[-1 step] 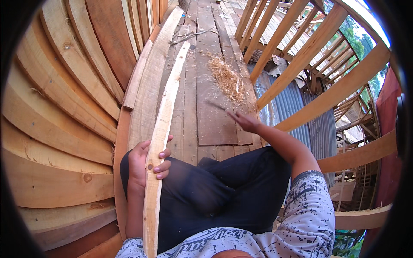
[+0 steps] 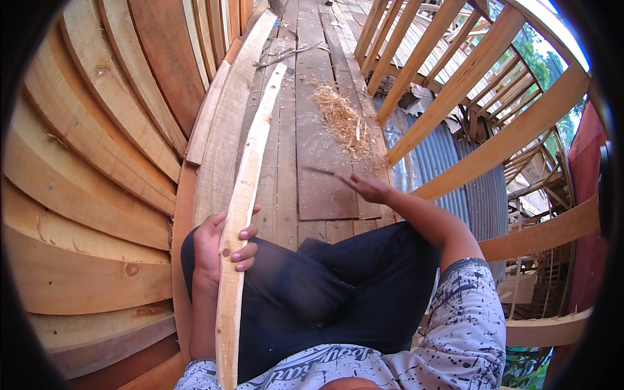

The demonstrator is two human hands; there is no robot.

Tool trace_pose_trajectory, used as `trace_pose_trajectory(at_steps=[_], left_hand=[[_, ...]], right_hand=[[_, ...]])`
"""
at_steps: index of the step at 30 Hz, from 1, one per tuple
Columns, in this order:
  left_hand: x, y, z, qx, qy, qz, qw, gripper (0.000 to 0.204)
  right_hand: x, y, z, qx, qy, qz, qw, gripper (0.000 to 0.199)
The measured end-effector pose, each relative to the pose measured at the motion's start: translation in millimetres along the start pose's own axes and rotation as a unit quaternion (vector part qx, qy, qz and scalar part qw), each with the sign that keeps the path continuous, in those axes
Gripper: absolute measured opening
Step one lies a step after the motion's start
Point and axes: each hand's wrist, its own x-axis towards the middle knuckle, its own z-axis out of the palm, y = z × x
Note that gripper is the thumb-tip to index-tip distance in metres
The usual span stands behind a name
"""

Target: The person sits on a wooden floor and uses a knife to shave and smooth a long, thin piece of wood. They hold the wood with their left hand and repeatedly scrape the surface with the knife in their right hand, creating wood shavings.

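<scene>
My left hand (image 2: 232, 240) wraps round a long, pale wooden strip (image 2: 246, 179), fingers curled over its edge at a dark knot. The strip slants from my shirt across my left thigh and out over the floor, its far end narrowing. To the right of it, my right hand (image 2: 368, 187) is closed and held over the floorboards beyond my knee. From it a thin dark blade (image 2: 318, 170) points left, apart from the strip. The blade looks like a knife's, but its handle is hidden in my fingers.
Curly wood shavings (image 2: 341, 119) lie on the plank floor (image 2: 328, 198) ahead. Stacked boards (image 2: 84, 227) lean along the left. A wooden railing (image 2: 448, 91) stands on the right, with corrugated metal sheets (image 2: 432, 153) beyond it. A thin stick (image 2: 289, 55) lies farther off.
My right hand has shifted slightly left, and the blade's tip has swung left and a little nearer to me. My left hand and the wooden strip have stayed put.
</scene>
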Motion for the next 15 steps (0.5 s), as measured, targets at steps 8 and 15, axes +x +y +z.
trace_pose_trajectory(at_steps=[8, 15], left_hand=[[9, -3, 4, 0.005, -0.007, -0.016, 1.0, 0.061], [1, 1, -2, 0.005, 0.012, -0.002, 1.0, 0.065]], right_hand=[[-2, 54, 51, -0.015, 0.204, 0.22, 0.954, 0.082], [22, -8, 12, 0.011, 0.058, 0.047, 0.997, 0.07]])
